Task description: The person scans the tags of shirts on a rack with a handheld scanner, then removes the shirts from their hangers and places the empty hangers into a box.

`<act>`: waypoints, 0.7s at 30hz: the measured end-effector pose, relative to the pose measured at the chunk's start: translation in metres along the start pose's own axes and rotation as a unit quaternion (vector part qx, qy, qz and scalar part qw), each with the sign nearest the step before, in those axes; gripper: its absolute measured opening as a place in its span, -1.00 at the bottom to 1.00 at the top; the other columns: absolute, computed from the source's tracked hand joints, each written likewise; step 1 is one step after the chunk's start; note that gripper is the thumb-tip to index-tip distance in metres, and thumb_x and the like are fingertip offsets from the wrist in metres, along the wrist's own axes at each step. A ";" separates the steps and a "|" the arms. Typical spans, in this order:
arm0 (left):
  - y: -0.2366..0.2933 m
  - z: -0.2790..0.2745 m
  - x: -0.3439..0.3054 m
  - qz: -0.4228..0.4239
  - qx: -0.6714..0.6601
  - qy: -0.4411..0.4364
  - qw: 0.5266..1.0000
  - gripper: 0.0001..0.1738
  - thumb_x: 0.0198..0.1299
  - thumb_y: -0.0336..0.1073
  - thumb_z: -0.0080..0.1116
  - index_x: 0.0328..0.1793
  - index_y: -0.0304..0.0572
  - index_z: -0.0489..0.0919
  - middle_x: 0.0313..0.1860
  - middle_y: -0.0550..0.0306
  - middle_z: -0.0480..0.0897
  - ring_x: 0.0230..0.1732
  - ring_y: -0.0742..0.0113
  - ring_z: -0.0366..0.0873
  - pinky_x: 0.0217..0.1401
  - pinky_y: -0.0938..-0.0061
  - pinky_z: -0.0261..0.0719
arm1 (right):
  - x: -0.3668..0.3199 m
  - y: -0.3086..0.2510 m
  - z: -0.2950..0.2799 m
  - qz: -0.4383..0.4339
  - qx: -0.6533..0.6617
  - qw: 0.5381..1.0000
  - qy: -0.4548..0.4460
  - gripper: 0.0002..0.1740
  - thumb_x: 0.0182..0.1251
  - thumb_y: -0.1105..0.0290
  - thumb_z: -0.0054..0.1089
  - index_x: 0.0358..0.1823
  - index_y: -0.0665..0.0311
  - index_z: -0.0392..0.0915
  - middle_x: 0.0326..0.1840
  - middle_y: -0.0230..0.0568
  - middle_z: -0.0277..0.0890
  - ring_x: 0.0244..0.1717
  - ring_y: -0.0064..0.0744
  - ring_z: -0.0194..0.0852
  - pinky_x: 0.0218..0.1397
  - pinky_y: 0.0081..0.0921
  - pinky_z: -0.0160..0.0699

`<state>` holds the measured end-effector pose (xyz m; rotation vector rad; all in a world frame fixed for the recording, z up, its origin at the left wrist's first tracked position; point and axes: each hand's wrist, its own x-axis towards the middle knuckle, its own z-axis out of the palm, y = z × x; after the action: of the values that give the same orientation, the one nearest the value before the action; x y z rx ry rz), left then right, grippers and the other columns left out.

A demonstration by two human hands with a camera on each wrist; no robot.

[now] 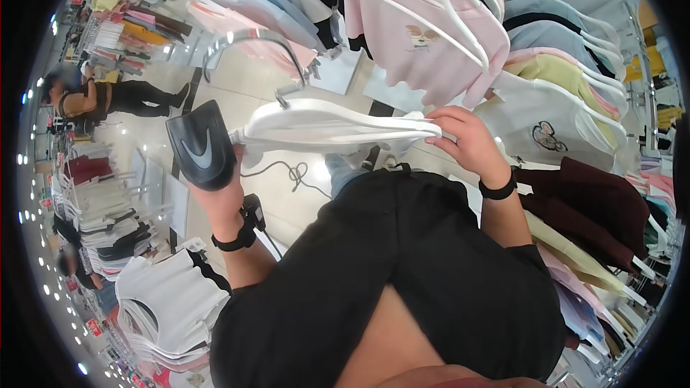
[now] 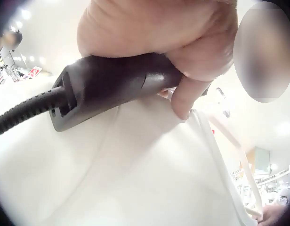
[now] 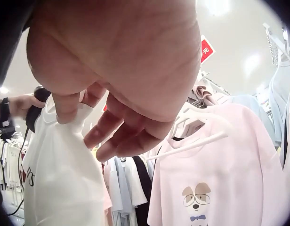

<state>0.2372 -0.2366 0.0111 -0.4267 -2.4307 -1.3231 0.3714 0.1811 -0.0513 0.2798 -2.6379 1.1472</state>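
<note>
My left hand (image 1: 221, 197) grips a black handheld barcode scanner (image 1: 200, 145) with a grey curved mark on its head. In the left wrist view a cord (image 2: 27, 110) runs from the scanner's handle (image 2: 112, 84), and a thumb or fingertip lies against white cloth. Between my hands is a white shirt (image 3: 65, 165) on a white hanger (image 1: 316, 116), its hook pointing away from me. My right hand (image 1: 471, 145) pinches the shirt at the hanger's right end. Dark lettering shows low on the shirt in the right wrist view.
A pink shirt (image 1: 431, 36) with a dog print hangs just beyond my right hand. Racks of white, blue and yellow clothes stand on both sides. White folded-over tops (image 1: 169, 302) hang at lower left. The scanner's cable (image 1: 296, 176) loops below. Another person (image 1: 93, 97) stands at far left.
</note>
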 end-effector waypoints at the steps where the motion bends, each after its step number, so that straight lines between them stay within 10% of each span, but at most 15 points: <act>1: 0.003 0.002 -0.001 -0.017 -0.005 0.011 1.000 -0.54 0.16 -0.48 0.56 0.19 -0.33 0.67 -0.05 0.13 0.78 -0.06 0.34 0.70 0.13 0.38 0.63 | 0.001 0.000 -0.001 -0.001 -0.008 1.000 0.000 -0.74 0.23 0.35 0.55 -0.09 0.20 0.71 -0.02 -0.20 0.72 -0.02 -0.06 0.69 0.05 -0.23 0.64; 21: 0.011 -0.007 -0.005 -0.024 0.034 0.021 0.999 -0.55 0.15 -0.40 0.60 0.16 -0.31 0.70 0.01 0.09 0.79 0.01 0.28 0.71 0.19 0.33 0.60 | -0.003 -0.015 -0.031 -0.012 -0.033 0.999 0.010 -0.81 0.25 0.39 0.52 -0.15 0.20 0.71 -0.12 -0.24 0.74 -0.06 -0.06 0.69 0.06 -0.19 0.60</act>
<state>0.2470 -0.2376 0.0207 -0.3206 -2.4578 -1.2520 0.3835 0.1948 -0.0216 0.2861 -2.6420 1.0467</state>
